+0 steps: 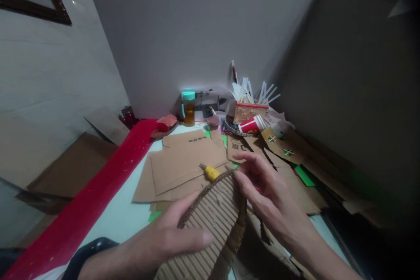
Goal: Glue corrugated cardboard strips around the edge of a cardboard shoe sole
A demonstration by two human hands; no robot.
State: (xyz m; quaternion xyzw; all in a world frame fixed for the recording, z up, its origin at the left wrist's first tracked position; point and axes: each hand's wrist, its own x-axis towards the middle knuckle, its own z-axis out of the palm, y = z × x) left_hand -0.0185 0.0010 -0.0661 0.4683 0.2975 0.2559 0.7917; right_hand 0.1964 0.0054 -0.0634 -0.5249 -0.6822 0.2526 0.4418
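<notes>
A curved piece of ribbed corrugated cardboard [210,218] is held up close in front of me, its rounded end pointing away. My left hand [173,232] grips its left side, with the thumb lying across the ribs. At the rounded tip, my right hand [262,188] pinches the edge between thumb and fingers. Just beyond the tip lies a yellow-handled tool [210,172], partly hidden by the cardboard; its kind is unclear. Flat cardboard sheets [183,162] spread out under it. Below my right hand, a darker bent cardboard piece [259,249] shows in part.
A bottle with a turquoise lid [188,109] stands at the back. Right of it are a box of white strips [251,111] and a tipped red paper cup [251,126]. Red cloth [108,192] runs along the left edge. Cardboard pieces [295,153] lie at right.
</notes>
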